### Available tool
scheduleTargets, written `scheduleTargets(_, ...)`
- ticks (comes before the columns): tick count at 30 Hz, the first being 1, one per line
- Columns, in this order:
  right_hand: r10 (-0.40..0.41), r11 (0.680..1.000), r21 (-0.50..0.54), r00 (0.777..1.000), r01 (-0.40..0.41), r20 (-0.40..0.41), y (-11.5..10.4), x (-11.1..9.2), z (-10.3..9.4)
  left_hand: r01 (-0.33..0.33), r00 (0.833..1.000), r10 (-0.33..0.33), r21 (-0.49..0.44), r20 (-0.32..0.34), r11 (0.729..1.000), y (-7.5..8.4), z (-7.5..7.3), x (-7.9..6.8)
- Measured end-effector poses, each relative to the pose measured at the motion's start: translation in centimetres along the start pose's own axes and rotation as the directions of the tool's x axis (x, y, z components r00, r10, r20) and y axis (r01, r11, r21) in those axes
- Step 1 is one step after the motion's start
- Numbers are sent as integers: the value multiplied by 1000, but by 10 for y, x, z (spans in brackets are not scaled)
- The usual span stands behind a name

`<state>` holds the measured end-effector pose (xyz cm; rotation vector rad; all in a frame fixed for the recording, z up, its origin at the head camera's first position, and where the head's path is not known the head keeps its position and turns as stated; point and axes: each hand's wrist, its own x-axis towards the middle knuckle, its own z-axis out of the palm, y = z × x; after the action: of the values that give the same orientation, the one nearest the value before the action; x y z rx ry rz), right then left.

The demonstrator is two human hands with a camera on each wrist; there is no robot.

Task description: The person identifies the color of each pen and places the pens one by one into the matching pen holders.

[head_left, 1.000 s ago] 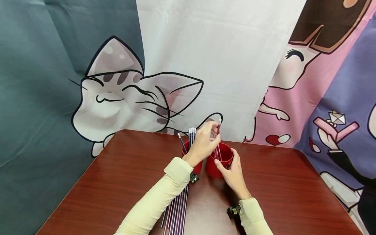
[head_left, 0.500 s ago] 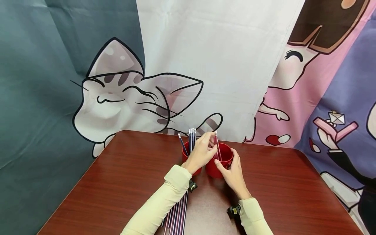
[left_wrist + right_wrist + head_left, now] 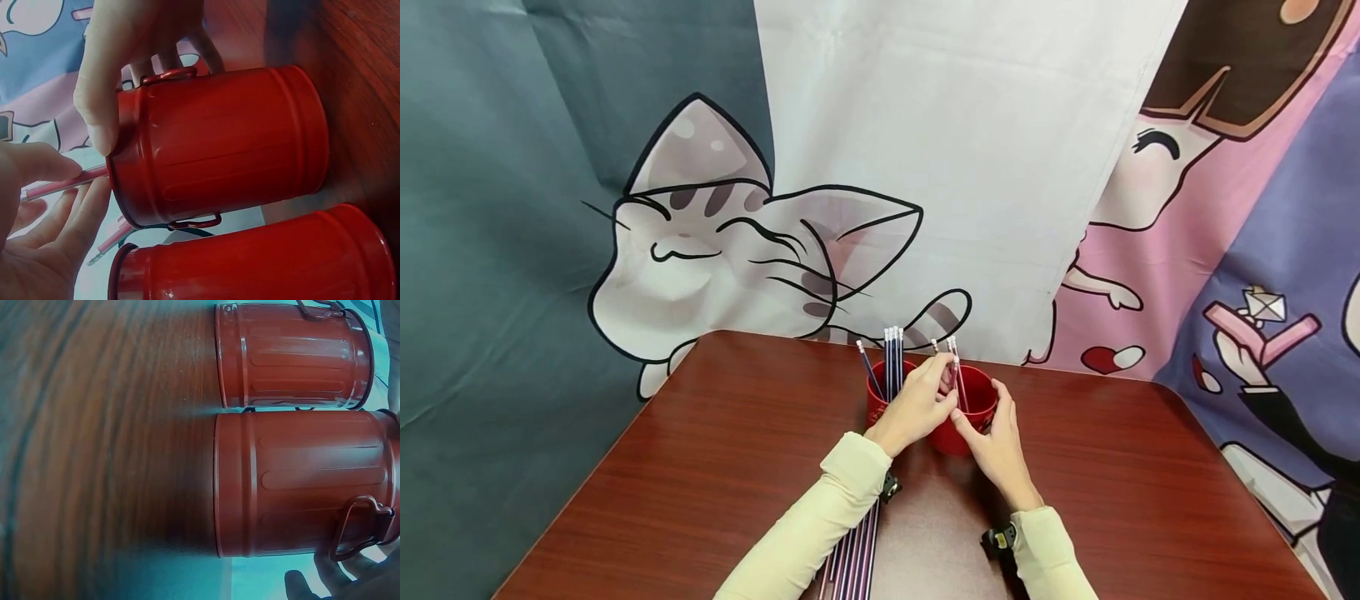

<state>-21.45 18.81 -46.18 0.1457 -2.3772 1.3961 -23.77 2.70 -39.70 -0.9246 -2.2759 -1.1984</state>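
Observation:
Two red metal cups with small side handles stand side by side. My left hand (image 3: 917,408) pinches a red pencil (image 3: 65,184) between thumb and fingers at the mouth of the right cup (image 3: 225,137), its eraser end pointing up and its lower end hidden inside. Other red pencils (image 3: 962,390) lean in that same cup. My right hand (image 3: 996,446) holds the right cup by its rim, thumb on the near side and fingers round the far right side. Several dark blue pencils (image 3: 891,358) stand in the left cup (image 3: 294,356), eraser ends up.
A row of loose striped pencils (image 3: 857,550) lies on the brown wooden table (image 3: 700,467), partly under my left forearm. Behind the table's back edge hangs a cloth backdrop (image 3: 985,167) printed with cartoon figures.
My left hand has lowered the red pencil into the right cup; its eraser end now sits lower, near the other red ones. My right hand stays on the cup.

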Motion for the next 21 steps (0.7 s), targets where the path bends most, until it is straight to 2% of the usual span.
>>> scheduleTargets(10,-11,1000,1,1000,11,-5,0,1,-2,30,997,-31,10,64,999,1,-6,-6)
scheduleTargets(21,-9,1000,9,1000,9,9,0,0,-1,81,996,-78,-81,35,993,-3,-21,-27)
